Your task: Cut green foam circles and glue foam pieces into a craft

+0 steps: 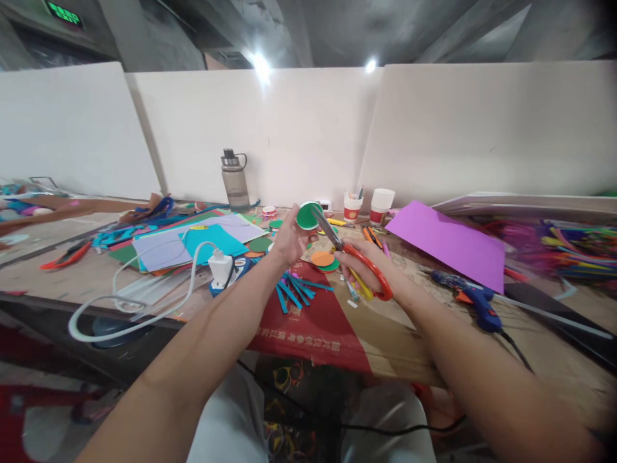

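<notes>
My left hand (290, 238) holds up a small round green piece with a white rim (305, 217), its fingers closed at the left edge. My right hand (361, 260) grips red-handled scissors (383, 283), their blades pointing up and left so that the tips meet the green piece at its right side. Whether the blades are cutting into it cannot be made out. Below the hands lie an orange paper disc (322, 258) on a green one, and blue paper strips (296, 292) fanned out on red and brown cardboard (308, 334).
Coloured paper sheets (161, 247) and a white plug with its cable (220, 263) lie left. A blue glue gun (482, 305) and purple sheet (448, 244) lie right. Behind stand a bottle (234, 183) and paper cups (380, 204) before a white partition.
</notes>
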A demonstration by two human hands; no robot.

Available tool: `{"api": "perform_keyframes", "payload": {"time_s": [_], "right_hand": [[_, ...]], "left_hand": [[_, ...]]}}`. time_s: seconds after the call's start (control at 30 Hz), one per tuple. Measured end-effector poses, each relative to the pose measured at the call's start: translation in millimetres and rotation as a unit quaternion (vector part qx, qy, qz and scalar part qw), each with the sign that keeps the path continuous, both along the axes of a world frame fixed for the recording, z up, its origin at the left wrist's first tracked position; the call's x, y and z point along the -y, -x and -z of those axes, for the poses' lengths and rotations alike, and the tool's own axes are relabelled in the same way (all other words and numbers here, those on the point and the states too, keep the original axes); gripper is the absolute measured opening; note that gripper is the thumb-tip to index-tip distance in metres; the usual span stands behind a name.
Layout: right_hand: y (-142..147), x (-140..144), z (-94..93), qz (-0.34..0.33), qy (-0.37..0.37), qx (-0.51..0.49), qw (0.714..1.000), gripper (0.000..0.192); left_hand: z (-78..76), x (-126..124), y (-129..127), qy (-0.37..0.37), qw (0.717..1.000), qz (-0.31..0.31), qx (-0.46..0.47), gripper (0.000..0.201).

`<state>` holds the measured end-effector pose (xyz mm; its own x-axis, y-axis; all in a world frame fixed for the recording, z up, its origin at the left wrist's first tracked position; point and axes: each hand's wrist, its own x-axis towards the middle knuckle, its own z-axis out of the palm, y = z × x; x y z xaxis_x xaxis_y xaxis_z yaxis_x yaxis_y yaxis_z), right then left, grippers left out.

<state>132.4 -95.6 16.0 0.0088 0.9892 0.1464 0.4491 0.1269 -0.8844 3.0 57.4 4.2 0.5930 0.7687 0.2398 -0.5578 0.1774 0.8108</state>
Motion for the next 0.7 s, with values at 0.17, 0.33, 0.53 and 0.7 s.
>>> {"api": "perform_keyframes", "payload": {"time_s": [0.17,0.33,0.53,0.7], "right_hand": [[0.1,-0.4,-0.2,0.003,0.004,0.000,1.000,0.027],[-1.5,-2.2,4.1,-0.006,0.007,-0.007,1.000,0.027],[-3.4,-3.4,6.8,-0.009,-0.007,0.008,1.000,0.027],[-1.3,-3.5,4.3,0.004,-0.002,0.022,1.000,0.027]], "left_hand": [[0.7,-1.0,0.2,0.006,1.000,0.012,0.004,0.045],[2.3,-1.2,-0.7,-0.011,1.000,-0.001,0.006,0.043],[5.5,-1.4,-2.1,-0.044,0.999,-0.022,-0.023,0.042],[6.2,-2.1,-3.3,-0.065,0.997,-0.028,-0.030,0.040]]}}
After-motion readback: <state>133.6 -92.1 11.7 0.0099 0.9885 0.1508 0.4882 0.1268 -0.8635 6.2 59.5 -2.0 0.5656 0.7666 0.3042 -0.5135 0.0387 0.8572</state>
